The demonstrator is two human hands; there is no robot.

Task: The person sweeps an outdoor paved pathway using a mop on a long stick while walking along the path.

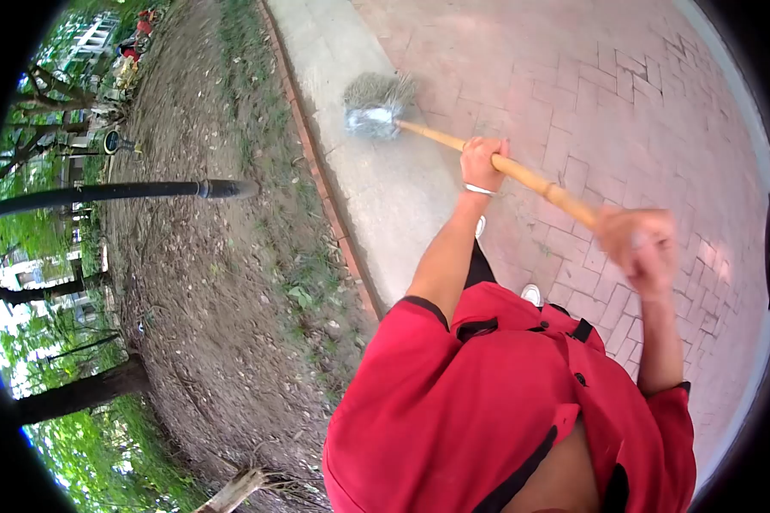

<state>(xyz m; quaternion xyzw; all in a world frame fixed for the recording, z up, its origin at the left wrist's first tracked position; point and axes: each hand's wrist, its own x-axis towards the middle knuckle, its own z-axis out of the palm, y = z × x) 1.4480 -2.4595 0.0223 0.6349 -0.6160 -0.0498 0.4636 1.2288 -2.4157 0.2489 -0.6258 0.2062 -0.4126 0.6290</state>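
A broom with a long bamboo handle (pixel 543 186) reaches away from me across the paving. Its head (pixel 376 107) has grey-green bristles and a pale, shiny band that looks like plastic wrap; it is smeared by motion over the concrete strip. My left hand (pixel 485 162), with a white band at the wrist, is closed around the middle of the handle. Nearer the handle's end, my right hand (pixel 637 244) is wrapped round it too, somewhat blurred. The tip of the handle is hidden behind that hand.
Pinkish brick paving (pixel 590 94) lies ahead and to the right. A pale concrete strip (pixel 385 205) runs beside a red brick edging (pixel 321 184). Left of that are bare soil with leaves, a black pole (pixel 145 190), a tree trunk (pixel 85 392) and a stump (pixel 235 490).
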